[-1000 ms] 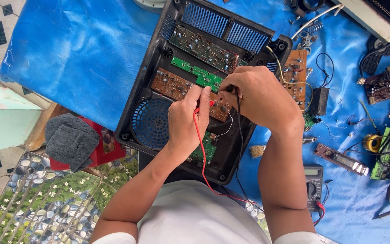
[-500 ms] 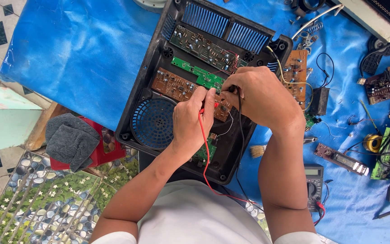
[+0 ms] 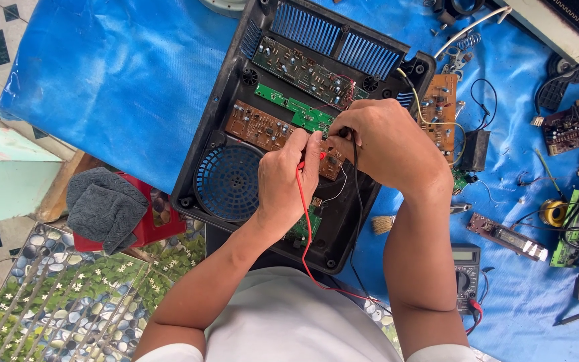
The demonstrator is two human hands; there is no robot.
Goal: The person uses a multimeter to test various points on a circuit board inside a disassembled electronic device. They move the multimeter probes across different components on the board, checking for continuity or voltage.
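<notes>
Red probe lead (image 3: 301, 201) pinched in your left hand (image 3: 288, 184), black probe (image 3: 352, 144) pinched in your right hand (image 3: 387, 144), both tips on the brown circuit board (image 3: 259, 127) inside the black casing (image 3: 216, 107). Crowded tips could slip and bridge neighbouring solder joints.

Multimeter (image 3: 466, 276) right of open casing (image 3: 216, 127), on tarp (image 3: 122, 74).

Blue tarp (image 3: 129, 80), black casing (image 3: 202, 144) — red lead (image 3: 303, 221), green board (image 3: 299, 112).
</notes>
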